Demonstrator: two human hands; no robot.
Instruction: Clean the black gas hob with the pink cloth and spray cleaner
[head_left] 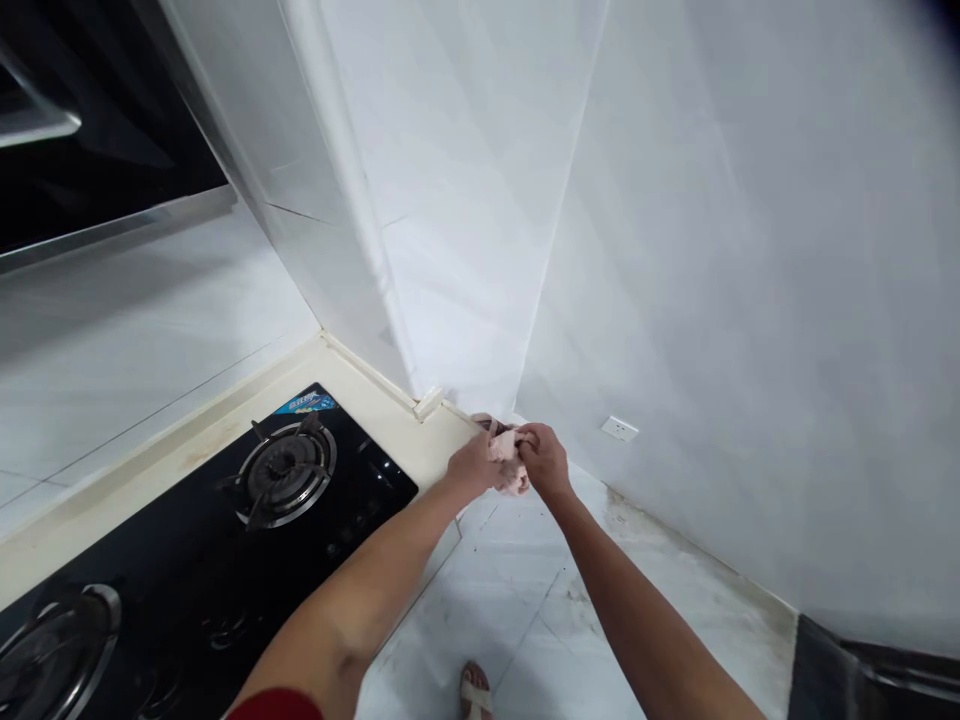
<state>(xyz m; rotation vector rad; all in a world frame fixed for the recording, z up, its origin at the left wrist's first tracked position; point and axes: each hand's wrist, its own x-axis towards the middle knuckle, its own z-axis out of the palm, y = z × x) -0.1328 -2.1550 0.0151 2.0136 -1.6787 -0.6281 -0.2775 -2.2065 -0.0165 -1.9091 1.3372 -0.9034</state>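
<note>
A crumpled pale pink cloth is bunched between my two hands, just past the end of the cream countertop. My left hand grips its left side, with fingers closed. My right hand pinches the upper right part of it. Some of the cloth is hidden behind the fingers. Just behind my hands a small dark item shows in part; its kind is unclear.
To the left, a black gas stove with metal burners is set in the countertop. A range hood hangs at upper left. The grey wall on the right carries a socket. Below lies a stained tiled floor.
</note>
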